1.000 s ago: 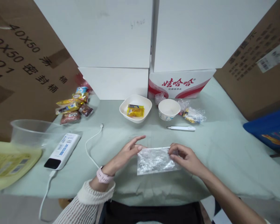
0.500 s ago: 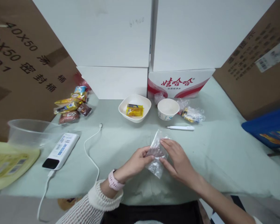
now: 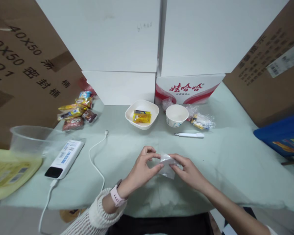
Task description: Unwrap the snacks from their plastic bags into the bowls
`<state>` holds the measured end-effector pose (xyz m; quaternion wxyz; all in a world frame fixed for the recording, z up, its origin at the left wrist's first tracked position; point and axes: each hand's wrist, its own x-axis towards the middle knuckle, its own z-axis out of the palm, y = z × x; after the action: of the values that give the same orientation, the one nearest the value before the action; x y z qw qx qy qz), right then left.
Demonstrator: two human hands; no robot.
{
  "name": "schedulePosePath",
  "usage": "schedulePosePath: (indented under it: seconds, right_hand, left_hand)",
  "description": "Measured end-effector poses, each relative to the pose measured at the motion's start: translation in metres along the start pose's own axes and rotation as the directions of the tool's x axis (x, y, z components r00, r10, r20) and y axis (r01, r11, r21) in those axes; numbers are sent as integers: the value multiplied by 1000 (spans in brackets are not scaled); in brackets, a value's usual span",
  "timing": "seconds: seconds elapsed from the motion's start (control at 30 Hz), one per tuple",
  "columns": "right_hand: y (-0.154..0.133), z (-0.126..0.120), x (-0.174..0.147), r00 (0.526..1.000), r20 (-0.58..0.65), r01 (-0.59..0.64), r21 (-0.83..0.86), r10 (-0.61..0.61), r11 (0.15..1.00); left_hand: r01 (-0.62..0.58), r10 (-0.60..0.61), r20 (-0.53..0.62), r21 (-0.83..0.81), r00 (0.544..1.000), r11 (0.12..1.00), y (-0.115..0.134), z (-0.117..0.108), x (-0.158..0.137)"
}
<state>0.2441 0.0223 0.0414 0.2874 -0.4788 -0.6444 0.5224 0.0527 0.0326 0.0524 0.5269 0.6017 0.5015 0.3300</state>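
A clear plastic bag [image 3: 167,166], small and partly folded, is held up between both hands above the front of the table. My left hand [image 3: 144,168] pinches its left edge between thumb and index finger. From the other side, the thumb and fingers of my right hand [image 3: 187,169] grip its right edge. Beyond the hands stands a white square bowl [image 3: 129,119] with a yellow packet [image 3: 142,117] lying in it. To the right of that bowl are a white paper cup [image 3: 176,116] and a white utility knife [image 3: 189,135].
Several wrapped snacks [image 3: 72,113] lie at the back left. A white power bank [image 3: 65,160] with a cable and a clear plastic tub [image 3: 30,142] are on the left. Crumpled wrappers [image 3: 202,120] sit behind the knife. White boxes [image 3: 122,86] wall off the back.
The plastic bag was spread out lengthwise and now is folded shorter. My right hand has shifted lower and changed from flat fingers to a pinch.
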Motion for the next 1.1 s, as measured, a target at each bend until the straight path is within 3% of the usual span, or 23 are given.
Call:
schedulePosePath:
  seconds: [0.1,0.2,0.3,0.37,0.43,0.5,0.53,0.57,0.6,0.63,0.67,0.7,0.73,0.8,0.83,0.9,1.1]
  right_hand:
    - [-1,-3,3,998,66,-21,81,16,997]
    - [0,-3,9,999,-15,-44,235,49,971]
    - [4,1,17,980,-123,-97,390,156,916]
    - [4,2,22,970,-116,-140,451,213,882]
    - [2,-6,30,967,-131,-142,439,220,887]
    - [-2,-24,43,948,-284,-49,315,144,948]
    - [-6,-37,52,910,-411,32,192,51,981]
    - [-9,-51,62,839,-539,111,25,-80,993]
    - [-13,-66,73,731,-638,170,-172,-242,970]
    - [-17,-79,85,652,-650,181,-367,-390,913]
    - [-20,-89,97,629,-603,152,-524,-491,838]
    - [-23,-97,109,661,-528,95,-647,-534,756]
    - [-25,-101,120,735,-447,17,-740,-510,672]
    - [-26,-102,140,875,-346,-132,-844,-339,520]
    - [-26,-101,149,911,-330,-186,-865,-248,465]
    - [-23,-97,161,936,-327,-244,-872,-133,424]
    - [-24,-104,176,976,-213,-209,-842,50,496]
  left_hand:
    - [-73,74,-3,68,997,995,5,-1,0]
    - [-85,85,-39,-10,996,996,2,3,3]
    - [-44,23,-143,-146,990,988,-7,9,9]
    - [7,-59,-189,-265,980,964,-12,11,14]
    - [28,-119,-217,-383,969,923,-15,11,19]
    - [-1,-117,-237,-447,964,894,-16,7,23]
    - [-24,-98,-248,-449,964,893,-16,4,25]
    - [-49,-72,-260,-430,963,901,-17,1,26]
    - [-72,-41,-269,-395,962,916,-17,-1,26]
    - [-87,-8,-265,-343,964,935,-17,-4,26]
    - [-96,25,-249,-277,968,956,-18,-6,26]
    - [-103,57,-221,-203,974,974,-18,-8,25]
    - [-112,87,-187,-128,978,985,-18,-9,25]
    - [-136,135,-124,-3,983,991,-18,-11,23]
    - [-148,151,-99,40,983,988,-18,-11,23]
    - [-166,172,-60,94,983,982,-18,-13,22]
    - [-202,197,41,168,979,965,-18,-15,21]
